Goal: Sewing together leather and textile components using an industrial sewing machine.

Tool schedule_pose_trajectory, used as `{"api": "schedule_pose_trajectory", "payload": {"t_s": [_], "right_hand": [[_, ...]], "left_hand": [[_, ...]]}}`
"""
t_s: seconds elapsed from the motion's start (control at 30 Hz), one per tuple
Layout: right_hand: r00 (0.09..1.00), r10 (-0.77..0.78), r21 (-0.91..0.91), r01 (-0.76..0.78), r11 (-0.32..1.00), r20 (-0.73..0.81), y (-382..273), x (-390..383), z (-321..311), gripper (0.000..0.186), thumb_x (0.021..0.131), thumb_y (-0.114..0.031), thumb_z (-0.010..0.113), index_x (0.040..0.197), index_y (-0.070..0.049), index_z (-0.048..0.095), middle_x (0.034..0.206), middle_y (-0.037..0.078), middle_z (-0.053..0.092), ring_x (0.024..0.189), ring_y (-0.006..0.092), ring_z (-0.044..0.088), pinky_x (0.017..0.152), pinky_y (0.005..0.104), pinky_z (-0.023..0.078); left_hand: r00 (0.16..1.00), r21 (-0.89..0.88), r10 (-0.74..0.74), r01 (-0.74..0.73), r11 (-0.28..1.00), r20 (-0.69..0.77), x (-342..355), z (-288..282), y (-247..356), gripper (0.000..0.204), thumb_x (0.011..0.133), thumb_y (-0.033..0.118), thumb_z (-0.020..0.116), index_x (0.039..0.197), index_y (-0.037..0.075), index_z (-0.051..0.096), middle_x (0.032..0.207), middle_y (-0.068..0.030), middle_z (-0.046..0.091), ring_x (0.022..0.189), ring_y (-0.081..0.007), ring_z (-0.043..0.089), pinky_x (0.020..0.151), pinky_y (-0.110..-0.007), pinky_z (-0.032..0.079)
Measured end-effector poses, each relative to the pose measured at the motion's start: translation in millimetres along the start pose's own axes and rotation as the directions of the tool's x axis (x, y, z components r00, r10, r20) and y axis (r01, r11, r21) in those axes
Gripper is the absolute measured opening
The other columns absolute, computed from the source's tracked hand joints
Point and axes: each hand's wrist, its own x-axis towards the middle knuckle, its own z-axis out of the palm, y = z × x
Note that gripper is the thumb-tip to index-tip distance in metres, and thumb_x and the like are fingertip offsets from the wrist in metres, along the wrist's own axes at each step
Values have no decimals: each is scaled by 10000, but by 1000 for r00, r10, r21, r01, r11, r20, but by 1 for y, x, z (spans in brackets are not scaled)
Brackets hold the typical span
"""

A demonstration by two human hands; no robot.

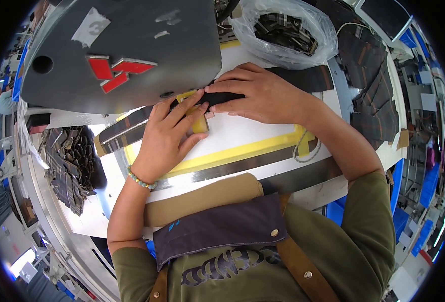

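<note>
My left hand [169,130], with a bead bracelet, rests fingers apart on a yellow block [200,124] and the dark strip under the edge of a grey machine body [121,35]. My right hand [256,95] lies with spread fingers on the black fabric [310,76], its fingertips beside my left hand's. A plaid strip with a pale zipper-like line [124,130] runs out to the left. A white work surface [237,136] with yellow tape lies beneath, with a looped cord [303,156] at its right. What is under my fingers is partly hidden.
A plastic bag of dark cut pieces [285,35] sits at the top. Plaid pieces are heaped at left [69,166] and right [371,108]. A screen [383,17] stands at upper right; a rolled khaki cloth [197,201] lies along the near edge. Another person [5,100] is at far left.
</note>
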Motion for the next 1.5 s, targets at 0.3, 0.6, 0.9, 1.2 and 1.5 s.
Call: {"api": "schedule_pose_trajectory", "payload": {"t_s": [0.3, 0.6, 0.9, 1.2, 1.5], "right_hand": [[999, -53, -19, 53, 998, -12, 6, 2, -1, 326, 908, -175, 726, 1213, -210, 839, 1458, 11, 706, 1294, 234, 662, 1130, 438, 521], [999, 48, 244, -51, 968, 19, 9, 1, -5, 437, 855, -32, 744, 1266, -157, 816, 1539, 29, 649, 1376, 303, 587, 1182, 463, 470], [998, 68, 186, -66, 980, -4, 5, 0, 5, 492, 823, 58, 716, 1224, -196, 845, 1539, 10, 651, 1372, 307, 588, 1187, 465, 479], [998, 44, 89, -41, 995, -38, -5, 3, 8, 433, 840, -7, 742, 1198, -223, 856, 1496, 29, 670, 1361, 290, 601, 1173, 451, 494], [995, 60, 48, -56, 997, -81, 2, 2, 8, 318, 881, -98, 727, 1150, -198, 864, 1413, 5, 716, 1330, 241, 620, 1179, 451, 463]], "left_hand": [[999, 20, -43, 43, 999, 10, 0, 4, 7, 618, 860, 297, 872, 1419, 90, 710, 1608, -87, 595, 1499, -403, 488, 1227, -534, 418], [999, -39, -51, 52, 998, 17, 2, 2, 2, 626, 845, 294, 891, 1384, 43, 698, 1571, -93, 633, 1476, -404, 523, 1227, -520, 422], [991, -151, -127, 119, 981, -43, 3, 4, 0, 697, 863, 353, 885, 1451, 46, 670, 1547, -90, 647, 1364, -382, 573, 1187, -497, 434], [999, -7, -39, 39, 999, 21, 1, 2, 2, 664, 862, 329, 860, 1446, 65, 687, 1605, -101, 599, 1519, -386, 490, 1243, -523, 407], [997, 130, -32, 23, 991, 71, 2, -2, 1, 689, 898, 436, 796, 1459, 60, 658, 1634, -81, 573, 1517, -397, 482, 1229, -524, 411]]}}
